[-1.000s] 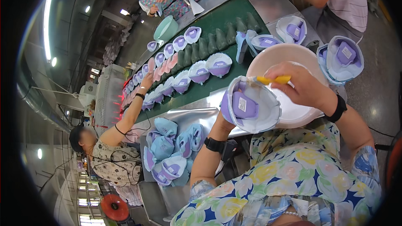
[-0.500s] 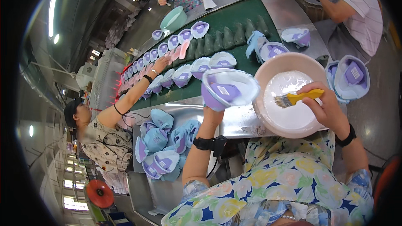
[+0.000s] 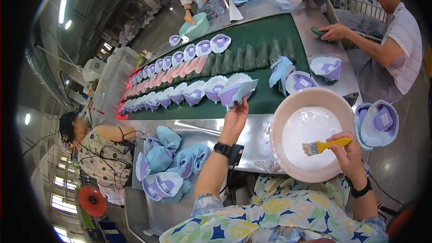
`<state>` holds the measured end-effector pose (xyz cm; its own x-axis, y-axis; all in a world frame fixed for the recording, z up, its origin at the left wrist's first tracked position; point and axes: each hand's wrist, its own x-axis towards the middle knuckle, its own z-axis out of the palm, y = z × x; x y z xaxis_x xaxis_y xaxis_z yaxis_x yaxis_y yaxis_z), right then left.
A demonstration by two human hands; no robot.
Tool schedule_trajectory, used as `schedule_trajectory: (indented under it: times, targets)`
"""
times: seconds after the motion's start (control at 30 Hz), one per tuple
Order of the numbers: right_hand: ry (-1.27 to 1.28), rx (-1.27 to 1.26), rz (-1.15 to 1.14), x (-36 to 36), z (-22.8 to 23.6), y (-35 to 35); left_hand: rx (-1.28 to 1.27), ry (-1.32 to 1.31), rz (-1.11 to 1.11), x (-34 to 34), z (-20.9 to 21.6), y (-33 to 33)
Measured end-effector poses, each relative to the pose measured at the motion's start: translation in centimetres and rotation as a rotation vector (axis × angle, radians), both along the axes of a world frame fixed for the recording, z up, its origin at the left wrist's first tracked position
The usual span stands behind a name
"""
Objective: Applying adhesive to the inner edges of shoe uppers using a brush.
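My left hand (image 3: 237, 117) is raised at the belt's near edge, fingers closed on a purple and pale blue shoe upper (image 3: 233, 93). That upper overlaps the right end of the near row of shoe uppers (image 3: 195, 92); whether it touches the belt I cannot tell. Between the thumb and fingers of my right hand (image 3: 351, 159) is a yellow-handled paintbrush (image 3: 328, 145). Its pale bristles are over the white liquid (image 3: 306, 126) in a beige basin (image 3: 277, 141); contact with the liquid is unclear.
Rows of uppers, pink pieces (image 3: 191, 65) and dark green foot forms (image 3: 238, 60) lie on the green belt (image 3: 265, 89). A pile of uppers (image 3: 159, 159) is at left, stacked uppers (image 3: 377, 123) at right. Co-workers surround the belt; one holds a green form (image 3: 318, 31).
My left hand has carried the upper forward to the near row. The brush has shifted lower in view. The left co-worker's arm has drawn back from the belt.
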<state>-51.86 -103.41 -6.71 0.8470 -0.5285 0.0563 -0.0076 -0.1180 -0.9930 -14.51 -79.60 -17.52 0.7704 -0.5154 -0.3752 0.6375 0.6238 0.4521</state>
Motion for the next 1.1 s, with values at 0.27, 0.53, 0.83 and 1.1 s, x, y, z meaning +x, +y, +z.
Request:
schedule_trajectory:
  times: [0.27, 0.53, 0.83, 1.1]
  targets:
    - [0.101, -0.073, -0.035, -0.2, -0.4, -0.3, -0.051, 0.123, 0.086, 6.7, -6.2, -11.9]
    - [0.160, -0.166, -0.061, -1.2, -0.9, -1.7, 0.826, 0.072, -0.391, 3.8, -9.7, -9.7]
    - [0.082, -0.134, -0.081, -1.5, -1.3, -1.9, 1.374, -1.703, -0.632, 2.3, -3.4, -16.7]
    - [0.073, -0.158, -0.138, -3.9, -2.2, -1.9, 1.652, -1.052, -1.261, 1.8, -1.7, -24.7]
